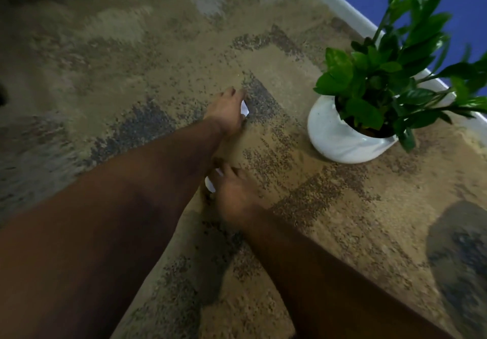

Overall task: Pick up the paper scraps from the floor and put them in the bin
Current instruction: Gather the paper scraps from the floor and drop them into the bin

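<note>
My left hand (228,110) reaches out low over the mottled tan and grey carpet (131,56), its fingers closed around a white paper scrap (245,108) that peeks out at the right side of the hand. Nearer to me, my right hand (234,191) is curled over another white paper scrap (210,181), which shows at the hand's left edge. Most of both scraps is hidden by fingers. No bin is in view.
A white round pot (340,138) holding a green leafy plant (390,69) stands on the carpet right of my hands. A white skirting board (342,3) and blue wall (461,3) run along the upper right. A dark blurred shape (461,254) lies at lower right.
</note>
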Available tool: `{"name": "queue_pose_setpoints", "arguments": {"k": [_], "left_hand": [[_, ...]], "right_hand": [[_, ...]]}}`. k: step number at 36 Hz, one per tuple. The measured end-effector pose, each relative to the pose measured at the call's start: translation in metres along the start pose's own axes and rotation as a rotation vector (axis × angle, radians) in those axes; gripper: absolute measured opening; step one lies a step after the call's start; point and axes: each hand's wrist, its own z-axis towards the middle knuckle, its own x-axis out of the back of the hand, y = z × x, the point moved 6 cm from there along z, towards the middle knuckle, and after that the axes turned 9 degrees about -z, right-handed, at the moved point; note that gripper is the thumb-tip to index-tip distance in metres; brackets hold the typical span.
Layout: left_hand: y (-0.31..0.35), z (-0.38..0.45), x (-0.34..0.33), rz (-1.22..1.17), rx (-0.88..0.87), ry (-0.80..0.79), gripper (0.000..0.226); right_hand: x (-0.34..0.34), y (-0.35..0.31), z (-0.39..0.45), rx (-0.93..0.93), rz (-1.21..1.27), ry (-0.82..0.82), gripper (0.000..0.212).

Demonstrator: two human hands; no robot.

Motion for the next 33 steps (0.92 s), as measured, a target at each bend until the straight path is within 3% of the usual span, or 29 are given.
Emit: {"name": "queue_pose_setpoints", "arguments": {"k": [8,14,22,27,33], "left_hand": [[-0.002,0.019,-0.034,0.201,-0.018,-0.213,0.055],[0.006,0.014,-0.025,0.223,-0.117,-0.104,0.033],[0.020,-0.010,-0.023,0.325,-0.157,-0.128,0.024],[0.028,-0.026,-0.027,0.259,-0.109,-0.217,0.017],[0.061,-0.057,-0.043,0.318,-0.151,-0.365,0.031]], "right_hand": [[-0.006,0.000,0.008,-0.108,0.010,0.012,0.053],[-0.007,0.006,0.001,-0.118,0.025,0.076,0.050],[-0.007,0.024,-0.022,-0.106,-0.002,0.092,0.057],[0.003,0.054,-0.051,-0.188,0.075,0.164,0.031],[0.024,0.095,-0.096,-0.262,0.093,0.212,0.026]]}}
